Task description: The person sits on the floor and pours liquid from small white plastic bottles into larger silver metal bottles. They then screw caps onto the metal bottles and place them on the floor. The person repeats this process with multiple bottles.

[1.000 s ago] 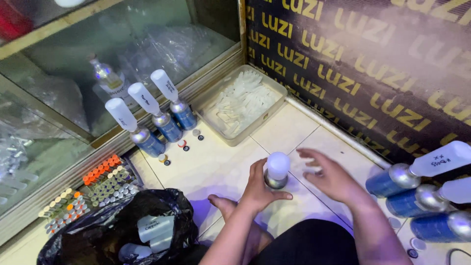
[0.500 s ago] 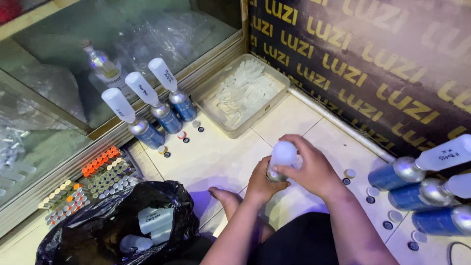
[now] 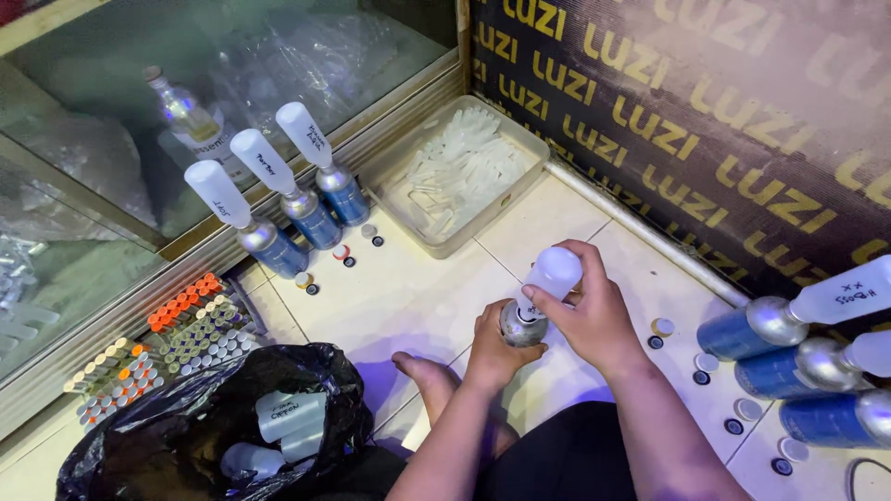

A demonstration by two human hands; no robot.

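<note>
Hands meet over a silver metal bottle [image 3: 522, 325] near the middle of the pale tiled floor [image 3: 399, 297]. Left hand [image 3: 494, 350] is curled around the bottle's lower body from the near side, fingers closed on it. Right hand [image 3: 591, 311] wraps its fingers over the bottle's white cap [image 3: 552, 274], thumb pressed against the cap's side; half a second ago the grip sat much the same, while a second ago this hand lay flat on the floor to the right, away from the bottle. Bottle tilts slightly, cap toward the far right. Three blue bottles with white caps [image 3: 278, 199] lean against a glass cabinet [image 3: 111, 186] at far left, beside a clear plastic tray [image 3: 455, 172]. Small vials [image 3: 158, 339] lie in rows at left, above a black bag [image 3: 195, 431]. More blue bottles [image 3: 789, 348] lie at right.
</note>
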